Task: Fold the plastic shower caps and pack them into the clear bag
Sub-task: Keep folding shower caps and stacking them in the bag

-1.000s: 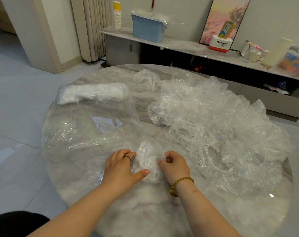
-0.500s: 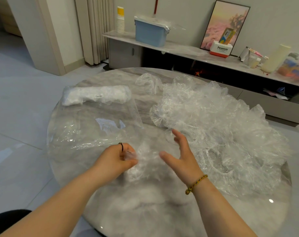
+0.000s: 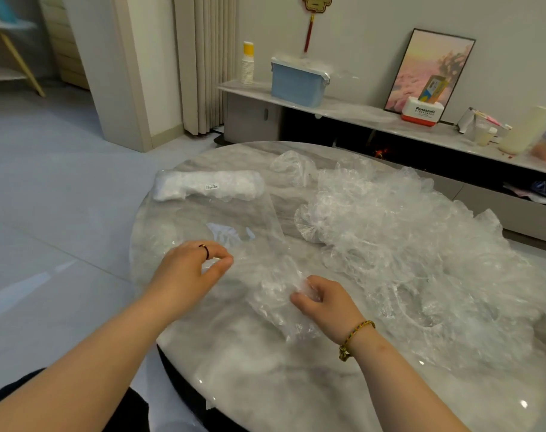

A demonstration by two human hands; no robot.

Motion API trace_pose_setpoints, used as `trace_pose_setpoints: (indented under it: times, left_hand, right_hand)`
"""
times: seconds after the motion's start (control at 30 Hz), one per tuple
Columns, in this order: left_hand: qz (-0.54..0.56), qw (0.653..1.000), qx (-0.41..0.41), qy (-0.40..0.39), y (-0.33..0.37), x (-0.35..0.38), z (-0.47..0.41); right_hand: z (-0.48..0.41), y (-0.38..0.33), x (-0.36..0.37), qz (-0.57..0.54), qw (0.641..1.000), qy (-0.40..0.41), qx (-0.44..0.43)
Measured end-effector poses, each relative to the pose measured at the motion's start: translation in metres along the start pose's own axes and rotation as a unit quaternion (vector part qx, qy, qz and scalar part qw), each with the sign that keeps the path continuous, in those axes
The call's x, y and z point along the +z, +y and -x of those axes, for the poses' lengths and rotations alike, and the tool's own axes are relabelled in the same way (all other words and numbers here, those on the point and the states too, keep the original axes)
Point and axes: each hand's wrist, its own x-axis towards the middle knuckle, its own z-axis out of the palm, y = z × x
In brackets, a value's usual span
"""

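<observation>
Reaching in from the near edge over a round marble table (image 3: pixel 296 385): 2 bare forearms, angled toward the middle. At near right, right hand (image 3: pixel 324 302), palm down, fingers curled shut on a crumpled shower cap (image 3: pixel 274 294) lying on the tabletop; braided bracelet (image 3: pixel 354 336) at the wrist. At near left, left hand (image 3: pixel 192 268), raised slightly, thumb and fingertips pinched together on thin clear film, apparently the near edge of the clear bag (image 3: pixel 221 222); whether that film belongs to bag or cap cannot be told. 1 dark ring (image 3: pixel 205 251) on a left finger.

Spread flat on the left half of the table, beyond the left hand: the clear bag, with 1 white packed roll of folded caps (image 3: pixel 207 185) at its far end, small barcode label on top. Heaped across the right half, from near right to far centre: a loose pile of shower caps (image 3: pixel 405 238), too tangled and transparent to count.

Farther back, along the wall: a low marble-topped console (image 3: pixel 352 115) bearing 1 stack of paper cups (image 3: pixel 247 63), 1 blue lidded box (image 3: pixel 298 81), 1 framed pink picture (image 3: pixel 433 67) leaning on the wall, 1 red-and-white Panasonic box (image 3: pixel 423 112). At far left, a beige curtain (image 3: pixel 204 60).
</observation>
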Motion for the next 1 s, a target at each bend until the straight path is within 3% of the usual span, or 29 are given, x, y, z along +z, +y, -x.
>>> trace_pose_setpoints:
  times: [0.1,0.27,0.67,0.83,1.0]
  left_hand:
    - [-0.171,0.984,-0.007,0.056,-0.018,-0.019,-0.01]
    - [-0.309,0.948,-0.051,-0.061,-0.042,-0.016,-0.018]
    - [-0.344,0.914,-0.141,-0.164,-0.06,-0.006,-0.023]
    - [-0.346,0.915,-0.148,-0.146,-0.064,-0.009,-0.027]
    - [-0.332,0.932,-0.095,-0.108,-0.063,-0.009,-0.029]
  right_hand:
    - [-0.001,0.0,0.0,-0.061,0.997,0.02,0.036]
    - [-0.003,0.004,0.002,-0.185,0.977,0.042,0.101]
    - [-0.021,0.007,0.012,-0.253,0.955,0.017,0.153]
    - [-0.045,-0.012,0.023,-0.283,0.948,0.014,0.144]
    - [-0.072,-0.044,0.047,-0.248,0.962,-0.025,0.111]
